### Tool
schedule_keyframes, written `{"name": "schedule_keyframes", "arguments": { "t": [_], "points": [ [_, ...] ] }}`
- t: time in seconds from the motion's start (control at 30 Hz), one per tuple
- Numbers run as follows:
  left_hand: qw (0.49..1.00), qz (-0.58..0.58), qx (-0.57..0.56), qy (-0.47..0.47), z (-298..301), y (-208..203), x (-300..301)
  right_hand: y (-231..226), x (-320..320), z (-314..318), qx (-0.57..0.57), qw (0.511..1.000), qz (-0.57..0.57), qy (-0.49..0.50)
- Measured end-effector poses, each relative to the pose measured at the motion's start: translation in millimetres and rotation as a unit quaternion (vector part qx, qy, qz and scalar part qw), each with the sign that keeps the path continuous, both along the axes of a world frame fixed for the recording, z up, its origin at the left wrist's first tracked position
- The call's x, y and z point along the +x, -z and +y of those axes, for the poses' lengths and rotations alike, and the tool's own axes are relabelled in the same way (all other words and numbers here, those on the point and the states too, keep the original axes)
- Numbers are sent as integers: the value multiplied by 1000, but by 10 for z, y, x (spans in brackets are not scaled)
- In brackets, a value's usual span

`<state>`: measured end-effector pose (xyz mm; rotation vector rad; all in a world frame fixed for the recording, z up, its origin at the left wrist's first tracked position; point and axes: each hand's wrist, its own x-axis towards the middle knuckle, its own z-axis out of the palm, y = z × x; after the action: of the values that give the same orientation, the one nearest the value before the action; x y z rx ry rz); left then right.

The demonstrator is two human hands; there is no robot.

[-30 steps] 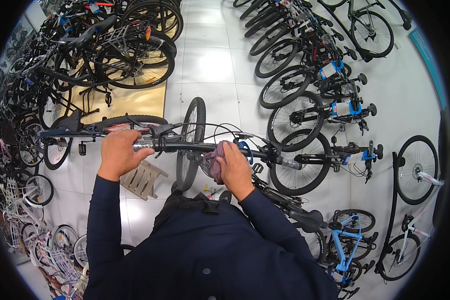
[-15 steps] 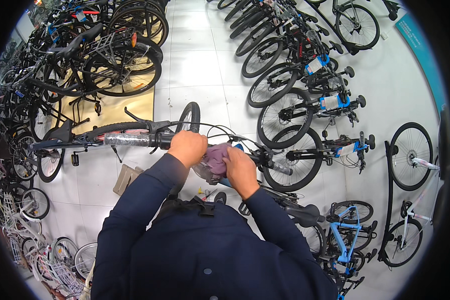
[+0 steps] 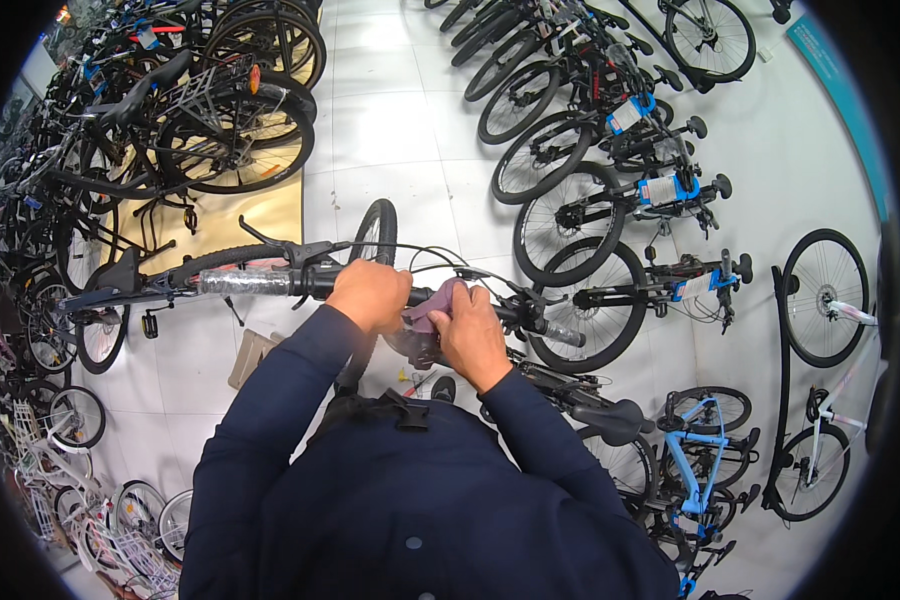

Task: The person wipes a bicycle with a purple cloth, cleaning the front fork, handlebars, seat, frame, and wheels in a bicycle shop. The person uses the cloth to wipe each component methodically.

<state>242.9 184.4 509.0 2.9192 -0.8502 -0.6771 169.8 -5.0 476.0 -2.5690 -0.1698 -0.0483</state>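
You seemed midway: your right hand point(image 3: 473, 338) pinched the purple cloth point(image 3: 440, 301) at the middle of the handlebar point(image 3: 320, 285); your left hand point(image 3: 370, 297) curled beside it, its exact hold hidden. Clear wrap point(image 3: 245, 282) covered the left grip; how much was finished couldn't be told.

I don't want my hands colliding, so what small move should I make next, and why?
Probably ease the crumpled purple cloth rightward along the straight black handlebar. Your bare right grip pinches it near the bar's middle, while in this view your bare left grip covers the stretch just left of it, leaving little room there.
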Motion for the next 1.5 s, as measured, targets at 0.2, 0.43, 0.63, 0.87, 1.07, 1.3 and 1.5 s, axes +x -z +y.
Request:
{"name": "schedule_keyframes", "arguments": {
  "t": [0.2,0.43,0.63,0.87,1.07,1.3,1.5],
  "points": [
    [999,5,-4,-40,-54,19,21,8,39,-241,-49,998,42,-12],
    [999,0,14,-45,-119,43,15,114,63,-206,-57,997,-14,-51],
    [999,-28,3,-43,-95,72,23,308,-271,-160,44,995,-87,6],
    [999,-22,38,-30,-122,45,41,72,-769,-720,155,987,50,-4],
    [999,-21,45,-22,-117,71,35,-60,-742,-1097,101,973,-116,174],
    [998,-43,48,-17,-120,52,5,259,-498,-453,60,984,-167,11],
    [997,-46,32,-46,-140,-23,-22,385,-427,-427,10,995,-102,8]
  ]
}}
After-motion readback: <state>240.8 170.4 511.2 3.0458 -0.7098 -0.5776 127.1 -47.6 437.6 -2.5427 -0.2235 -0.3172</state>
